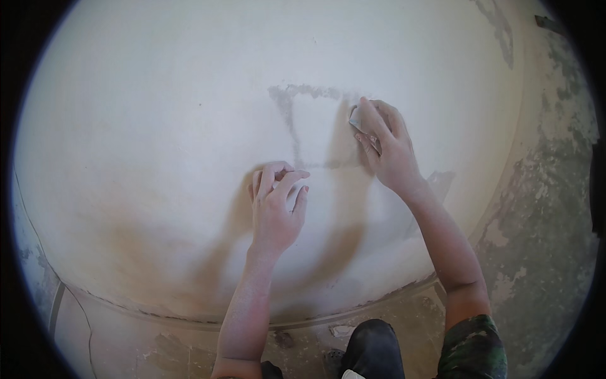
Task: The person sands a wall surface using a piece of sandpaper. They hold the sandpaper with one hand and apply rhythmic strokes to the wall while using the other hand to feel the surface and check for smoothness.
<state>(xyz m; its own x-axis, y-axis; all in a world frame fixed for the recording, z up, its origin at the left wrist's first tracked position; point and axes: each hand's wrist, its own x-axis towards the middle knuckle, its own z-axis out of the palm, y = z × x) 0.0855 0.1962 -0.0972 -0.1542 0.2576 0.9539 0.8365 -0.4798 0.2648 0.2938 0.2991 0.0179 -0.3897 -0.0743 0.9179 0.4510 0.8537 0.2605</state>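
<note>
A pale plastered wall fills most of the view before me. My right hand grips a small folded sheet, apparently sandpaper, against the wall. The sheet lies by the right side of a four-sided outline of grey patches, and my fingers hide part of it. Lower and to the left, my left hand rests its bent fingertips at the wall near the outline's lower left corner. Its thumb and fingers are apart, and I see nothing held in it.
A thin cable runs down the left side to the stained floor. Rough grey wall adjoins on the right. My dark-clad knee is close below the wall's base. A pale scrap lies on the floor.
</note>
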